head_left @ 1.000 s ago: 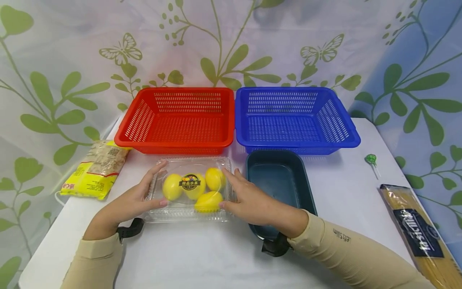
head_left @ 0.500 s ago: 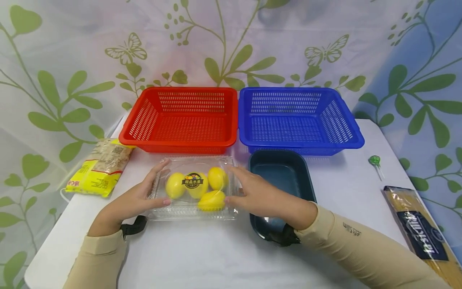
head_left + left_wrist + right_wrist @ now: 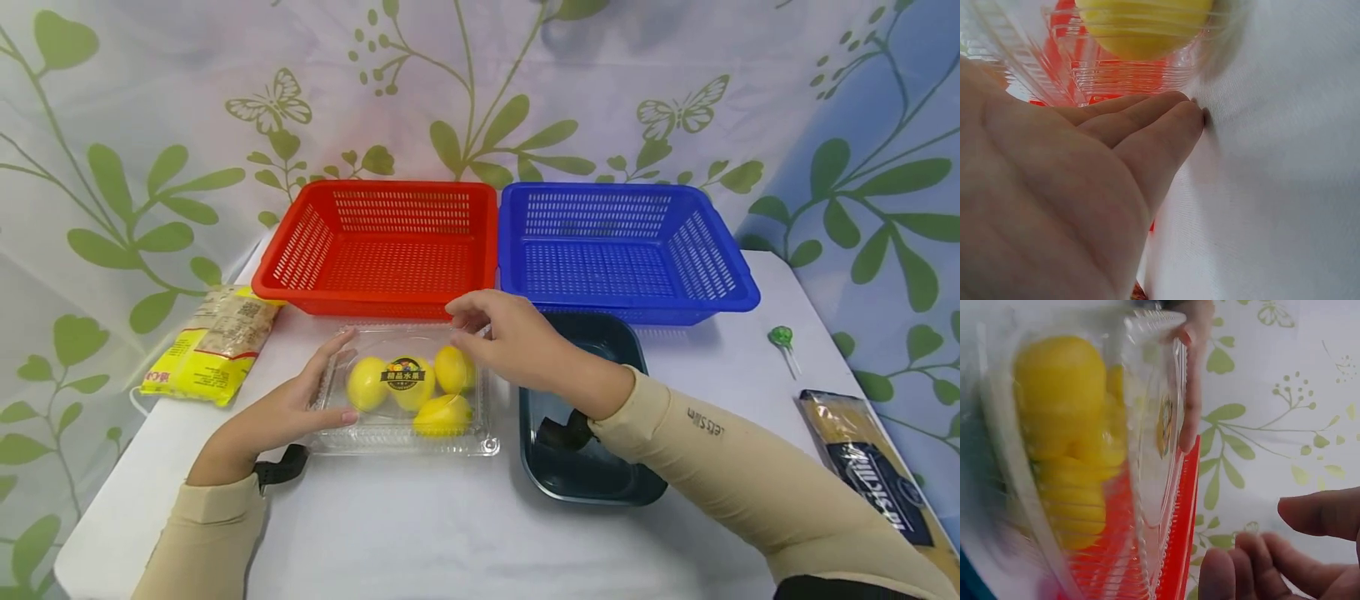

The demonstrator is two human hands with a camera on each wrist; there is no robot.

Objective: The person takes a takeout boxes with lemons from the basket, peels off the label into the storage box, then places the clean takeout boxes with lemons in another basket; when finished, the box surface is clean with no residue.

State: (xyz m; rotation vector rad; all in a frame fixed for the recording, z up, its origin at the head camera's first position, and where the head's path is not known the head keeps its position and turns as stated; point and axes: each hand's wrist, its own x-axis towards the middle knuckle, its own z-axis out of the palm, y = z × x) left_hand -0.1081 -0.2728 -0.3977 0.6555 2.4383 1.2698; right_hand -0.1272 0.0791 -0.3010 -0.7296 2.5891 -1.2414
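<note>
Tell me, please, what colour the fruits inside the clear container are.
The fruits are yellow, clearest in the head view.

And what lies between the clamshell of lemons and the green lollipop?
In the head view, a dark teal tray stands beside the clamshell, the right forearm above it, then bare white tabletop up to the lollipop.

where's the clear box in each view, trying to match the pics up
Head: clear box left of centre, in front of the red basket.
Left wrist: clear box at upper left, cut off by the top edge.
Right wrist: clear box fills much of the left half.
Shared landmark: yellow fruit inside.
</note>
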